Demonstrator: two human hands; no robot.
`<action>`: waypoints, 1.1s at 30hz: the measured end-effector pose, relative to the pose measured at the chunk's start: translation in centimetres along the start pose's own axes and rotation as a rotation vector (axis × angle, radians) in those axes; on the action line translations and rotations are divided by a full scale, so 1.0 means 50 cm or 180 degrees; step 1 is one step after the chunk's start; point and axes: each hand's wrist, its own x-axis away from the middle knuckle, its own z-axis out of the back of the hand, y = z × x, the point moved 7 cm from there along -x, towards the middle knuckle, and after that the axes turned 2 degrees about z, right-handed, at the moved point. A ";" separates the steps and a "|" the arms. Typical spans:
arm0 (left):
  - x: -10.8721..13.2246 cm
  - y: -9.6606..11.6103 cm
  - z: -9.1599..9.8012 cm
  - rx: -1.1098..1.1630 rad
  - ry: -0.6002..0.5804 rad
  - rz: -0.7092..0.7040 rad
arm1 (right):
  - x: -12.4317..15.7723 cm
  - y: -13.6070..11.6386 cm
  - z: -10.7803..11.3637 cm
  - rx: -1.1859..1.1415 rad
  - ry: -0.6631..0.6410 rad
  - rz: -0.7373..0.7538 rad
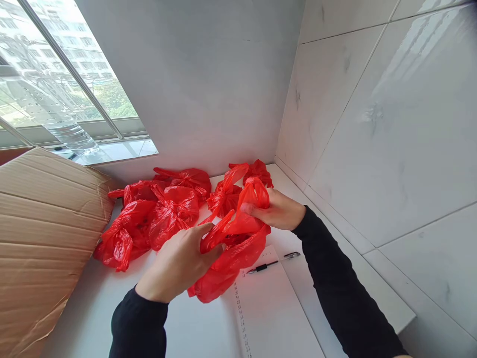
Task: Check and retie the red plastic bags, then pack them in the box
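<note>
Between my hands hangs a red plastic bag, its mouth partly open and dark contents just visible inside. My left hand grips the bag's near left handle between thumb and fingers. On the far right side, my right hand is closed around the other handle, thumb across the plastic. Below the bag lies a sheet of paper with a column of handwritten numbers. A black pen rests across the paper's upper part. Tied red bags sit behind my left hand.
More knotted red bags stand against the back wall. A cardboard box borders the white table on the left. On the window sill stands a clear plastic bottle. A tiled wall rises on the right.
</note>
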 end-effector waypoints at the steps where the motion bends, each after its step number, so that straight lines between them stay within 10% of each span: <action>1: -0.001 0.000 -0.003 -0.0099 -0.0038 0.0010 | 0.002 -0.004 -0.003 0.0100 -0.0107 0.0053; 7: 0.000 0.001 -0.005 -0.0430 -0.0088 -0.0071 | 0.010 0.004 -0.038 0.0663 -0.0769 -0.0400; 33: -0.020 -0.026 -0.057 -0.1649 -0.0350 0.0126 | -0.019 0.109 -0.082 0.2209 -0.0875 -0.1201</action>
